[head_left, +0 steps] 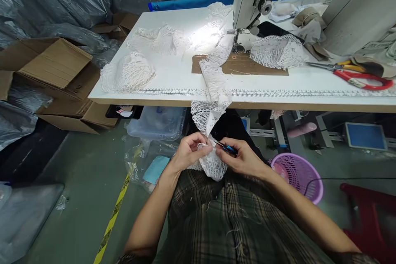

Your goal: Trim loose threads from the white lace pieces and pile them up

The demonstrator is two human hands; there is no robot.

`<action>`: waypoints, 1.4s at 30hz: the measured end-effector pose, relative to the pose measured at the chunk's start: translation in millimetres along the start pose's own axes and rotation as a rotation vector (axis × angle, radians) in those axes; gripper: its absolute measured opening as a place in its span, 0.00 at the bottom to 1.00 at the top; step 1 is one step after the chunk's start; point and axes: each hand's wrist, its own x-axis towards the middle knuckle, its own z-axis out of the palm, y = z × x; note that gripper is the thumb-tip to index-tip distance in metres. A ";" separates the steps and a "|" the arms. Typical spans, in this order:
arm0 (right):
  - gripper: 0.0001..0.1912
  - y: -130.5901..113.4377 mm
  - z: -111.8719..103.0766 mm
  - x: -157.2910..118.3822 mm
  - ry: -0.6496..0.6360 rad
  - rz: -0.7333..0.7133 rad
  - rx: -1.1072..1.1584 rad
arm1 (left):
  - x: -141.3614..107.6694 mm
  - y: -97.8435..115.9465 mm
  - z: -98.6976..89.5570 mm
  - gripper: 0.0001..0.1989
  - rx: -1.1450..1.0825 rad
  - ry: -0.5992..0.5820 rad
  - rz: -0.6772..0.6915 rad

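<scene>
A long strip of white lace [213,82] runs from beside the sewing machine, over the table's front edge and down to my lap. My left hand [195,148] pinches the lace above my lap, its fingers closed on it. In my right hand [239,156] is a small pair of thread snips [228,148] with dark blue handles. The tips of the snips point left at the lace, close to my left fingertips. Whether the blades touch the lace I cannot make out. The lower end of the lace lies bunched on my plaid shirt.
The sewing machine [256,0] stands over the white table [173,78], with a lace heap [128,73] on the left and another lace piece [278,51] right of the needle. Red-handled scissors [361,80] lie at right. Below are a purple basket [300,173] and cardboard boxes [58,66].
</scene>
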 end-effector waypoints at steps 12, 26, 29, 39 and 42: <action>0.22 7.0 7.4 33.5 -0.005 -0.104 -0.268 | -12.8 7.1 -6.8 0.13 0.162 0.174 -0.057; 0.20 7.3 15.0 26.2 0.052 -0.092 -0.380 | -11.1 8.0 -8.1 0.11 0.191 0.164 -0.055; 0.21 10.0 15.9 26.6 0.072 -0.070 -0.360 | -11.7 8.2 -7.9 0.11 0.213 0.146 -0.058; 0.19 13.5 2.9 24.7 0.308 -0.061 -0.080 | 29.0 13.7 -16.5 0.22 0.729 0.428 0.262; 0.17 5.4 1.3 26.2 0.377 -0.110 -0.100 | 40.6 17.2 -9.5 0.13 0.831 0.377 0.297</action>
